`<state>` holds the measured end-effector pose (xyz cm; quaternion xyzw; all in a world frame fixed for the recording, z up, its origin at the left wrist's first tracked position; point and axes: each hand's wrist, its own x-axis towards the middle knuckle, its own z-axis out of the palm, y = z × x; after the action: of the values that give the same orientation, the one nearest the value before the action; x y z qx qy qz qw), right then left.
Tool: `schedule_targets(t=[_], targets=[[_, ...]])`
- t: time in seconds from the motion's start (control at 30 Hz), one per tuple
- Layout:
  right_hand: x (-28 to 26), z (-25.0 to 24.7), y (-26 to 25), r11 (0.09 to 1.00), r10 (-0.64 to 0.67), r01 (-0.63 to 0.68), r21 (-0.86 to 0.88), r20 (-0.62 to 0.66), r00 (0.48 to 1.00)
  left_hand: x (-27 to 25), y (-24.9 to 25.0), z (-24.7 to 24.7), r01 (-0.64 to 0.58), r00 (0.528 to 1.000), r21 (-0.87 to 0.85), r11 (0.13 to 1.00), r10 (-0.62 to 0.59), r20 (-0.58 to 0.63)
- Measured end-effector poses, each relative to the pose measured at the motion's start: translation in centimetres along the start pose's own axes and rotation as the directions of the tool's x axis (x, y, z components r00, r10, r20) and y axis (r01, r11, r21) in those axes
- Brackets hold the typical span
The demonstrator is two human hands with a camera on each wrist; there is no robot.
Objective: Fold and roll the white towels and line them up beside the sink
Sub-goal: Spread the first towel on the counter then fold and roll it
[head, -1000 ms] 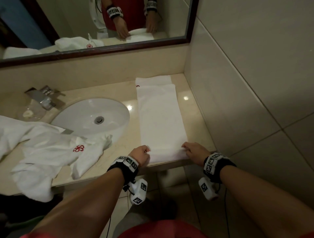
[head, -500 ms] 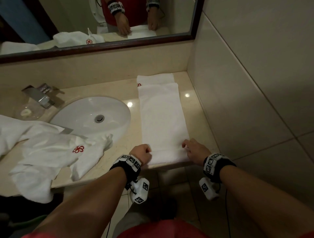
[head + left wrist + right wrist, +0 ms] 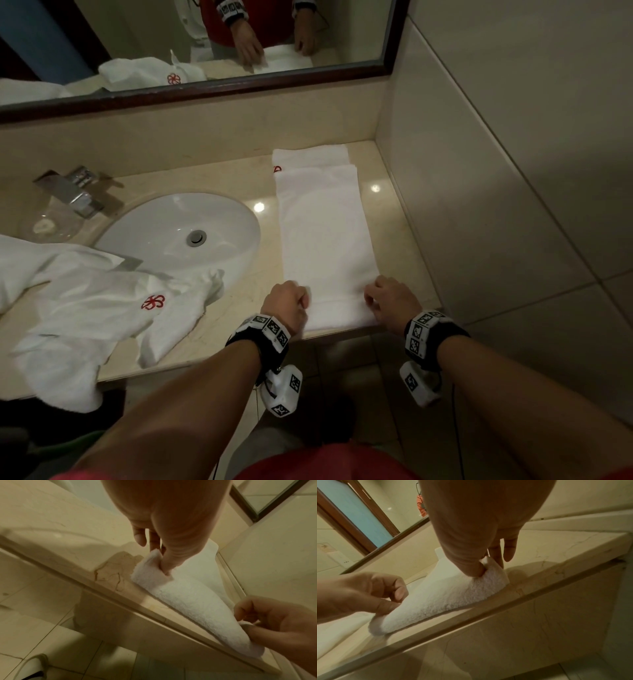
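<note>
From the head view, the folded towel [image 3: 323,236] lay along the right end of the surface [image 3: 239,318], its long axis running from the front edge toward the back wall, so any roll would travel away from the person. The left hand [image 3: 286,303] and right hand [image 3: 387,299] flanked its near end. The left wrist view showed thumb and fingers pinching the near-left corner, lifted and curled over. The right wrist view showed the same at the near-right corner, though blur probably hid some detail.
</note>
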<state>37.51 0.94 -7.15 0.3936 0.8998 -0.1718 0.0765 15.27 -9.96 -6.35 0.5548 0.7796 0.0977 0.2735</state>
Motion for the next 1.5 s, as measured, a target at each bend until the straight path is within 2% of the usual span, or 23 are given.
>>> schedule_targets(t=[0.1,0.23,0.37,0.5,0.77,1.27,1.4,1.5], targets=[[0.0,0.0,-0.6,0.995,-0.067,0.064,-0.075,-0.04,0.997,0.2,0.4,0.6,-0.081,0.996,0.07,0.994,0.083,-0.027],[-0.4,0.2,-1.4,0.985,-0.123,0.122,-0.124,0.004,0.992,0.1,0.6,1.9,-0.15,0.988,0.111,0.983,0.154,-0.031],[-1.6,0.1,-1.7,0.983,-0.132,0.138,-0.123,0.055,0.99,-0.8,0.9,2.0,-0.167,0.984,0.204,0.964,0.175,-0.02],[-2.2,0.6,-2.0,0.967,-0.126,0.147,-0.209,0.11,0.986,-2.0,1.2,1.9,-0.147,0.989,0.29,0.946,0.144,0.034],[-1.5,1.8,-2.9,0.954,-0.111,0.111,-0.277,0.016,0.994,-2.4,1.3,2.9,-0.119,0.991,0.41,0.904,0.136,-0.012],[-1.4,2.0,-4.3,0.947,-0.093,0.089,-0.308,0.001,0.996,-2.2,1.4,3.2,-0.117,0.99,0.406,0.906,0.137,-0.02],[-1.8,1.8,-4.5,0.95,-0.074,0.079,-0.301,0.029,0.997,-2.1,1.4,2.7,-0.12,0.993,0.343,0.932,0.117,0.029],[-1.7,0.9,-4.8,0.954,-0.07,0.094,-0.285,0.095,0.993,-1.9,1.4,2.2,-0.122,0.991,0.308,0.944,0.098,0.092]])
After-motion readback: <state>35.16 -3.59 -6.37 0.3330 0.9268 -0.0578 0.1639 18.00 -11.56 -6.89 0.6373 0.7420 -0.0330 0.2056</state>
